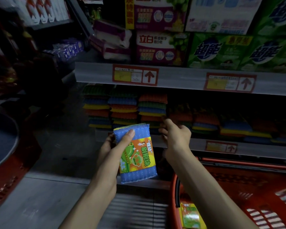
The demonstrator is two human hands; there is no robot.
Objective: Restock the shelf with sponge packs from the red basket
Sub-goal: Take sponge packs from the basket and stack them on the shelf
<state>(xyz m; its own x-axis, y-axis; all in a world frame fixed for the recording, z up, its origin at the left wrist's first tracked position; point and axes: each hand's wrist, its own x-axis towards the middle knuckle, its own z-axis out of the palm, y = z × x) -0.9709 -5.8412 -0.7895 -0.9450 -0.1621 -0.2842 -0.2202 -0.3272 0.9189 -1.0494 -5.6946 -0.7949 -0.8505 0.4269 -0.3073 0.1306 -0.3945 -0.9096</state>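
My left hand [117,144] grips a blue sponge pack [136,154] with an orange and green label, held upright in front of the lower shelf [196,143]. My right hand [175,134] reaches toward the stacked sponge packs [124,109] on that shelf, its fingers apart and empty, its fingertips near the rightmost tall stack. The red basket [238,187] sits at the lower right, and another sponge pack [190,215] lies inside it beside my right forearm.
The upper shelf [180,78] carries soap boxes [160,48] and green detergent boxes [238,52], with red price tags on its edge. Lower sponge stacks [229,128] fill the shelf to the right. A second red basket [15,171] holding a dark pan stands at the left.
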